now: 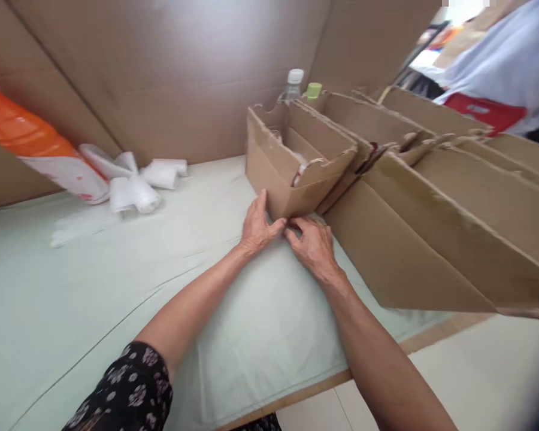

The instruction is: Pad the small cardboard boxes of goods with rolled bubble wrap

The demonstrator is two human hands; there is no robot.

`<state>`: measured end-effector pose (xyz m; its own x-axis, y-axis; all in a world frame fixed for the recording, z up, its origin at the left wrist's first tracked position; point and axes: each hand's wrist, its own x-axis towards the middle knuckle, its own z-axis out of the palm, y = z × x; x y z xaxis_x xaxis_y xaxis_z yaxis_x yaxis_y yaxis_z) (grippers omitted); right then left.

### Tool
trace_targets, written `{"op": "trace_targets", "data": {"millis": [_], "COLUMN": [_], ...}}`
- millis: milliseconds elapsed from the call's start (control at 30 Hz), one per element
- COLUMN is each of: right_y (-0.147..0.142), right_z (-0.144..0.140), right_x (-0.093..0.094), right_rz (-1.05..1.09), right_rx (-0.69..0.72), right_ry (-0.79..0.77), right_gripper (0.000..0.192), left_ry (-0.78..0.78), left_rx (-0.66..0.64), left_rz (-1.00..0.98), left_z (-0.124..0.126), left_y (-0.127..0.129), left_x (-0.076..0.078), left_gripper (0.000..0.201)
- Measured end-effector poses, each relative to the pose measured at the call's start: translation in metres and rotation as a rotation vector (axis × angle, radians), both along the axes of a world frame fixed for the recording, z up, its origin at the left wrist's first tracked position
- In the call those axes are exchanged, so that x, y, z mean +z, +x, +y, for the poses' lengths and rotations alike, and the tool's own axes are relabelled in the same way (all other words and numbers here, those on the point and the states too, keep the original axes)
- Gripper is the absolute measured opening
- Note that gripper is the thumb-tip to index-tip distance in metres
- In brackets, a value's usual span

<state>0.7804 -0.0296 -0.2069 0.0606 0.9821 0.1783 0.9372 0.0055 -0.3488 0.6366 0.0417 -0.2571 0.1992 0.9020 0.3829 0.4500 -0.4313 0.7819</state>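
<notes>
A narrow open-topped cardboard box [272,188] stands on the pale green cloth, with small items partly visible inside. My left hand [258,226] grips its lower front corner, the fingers along the left side and the thumb reaching across the front. Curled fingers of my right hand [313,240] hold the bottom front edge of the same box, close to my left thumb. The tips of my right fingers are partly hidden at the box's base.
More open cardboard boxes [413,233] stand close together on the right. Behind the narrow box are a white-capped bottle [295,81] and a green cap [314,90]. Clear plastic rolls [137,191] and an orange-and-white bag [36,143] lie left. A tall cardboard wall [184,78] closes the back.
</notes>
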Motion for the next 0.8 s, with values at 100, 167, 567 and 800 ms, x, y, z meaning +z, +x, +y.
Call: {"op": "trace_targets", "data": {"millis": [100,167,567,800], "right_y": [-0.001,0.002,-0.002,-0.026], "right_z": [0.004,0.009,0.018,0.014], "right_x": [-0.011,-0.02,-0.036,-0.036], "right_rz": [-0.039,-0.026,-0.078,-0.169], "right_rx": [0.075,0.131,0.254,0.315], "right_ry": [0.087,0.168,0.326,0.401], "right_gripper": [0.03,0.032,0.027,0.028], "left_ry": [0.005,-0.006,0.156,0.288], "left_rx": [0.0,-0.008,-0.155,-0.4], "left_rz": [0.065,0.14,0.798,0.814], "left_z": [0.001,-0.001,-0.164,-0.262], "left_y": [0.002,0.0,-0.085,-0.132], "left_x": [0.004,0.009,0.031,0.034], "left_gripper": [0.092,0.089,0.065,0.057]}}
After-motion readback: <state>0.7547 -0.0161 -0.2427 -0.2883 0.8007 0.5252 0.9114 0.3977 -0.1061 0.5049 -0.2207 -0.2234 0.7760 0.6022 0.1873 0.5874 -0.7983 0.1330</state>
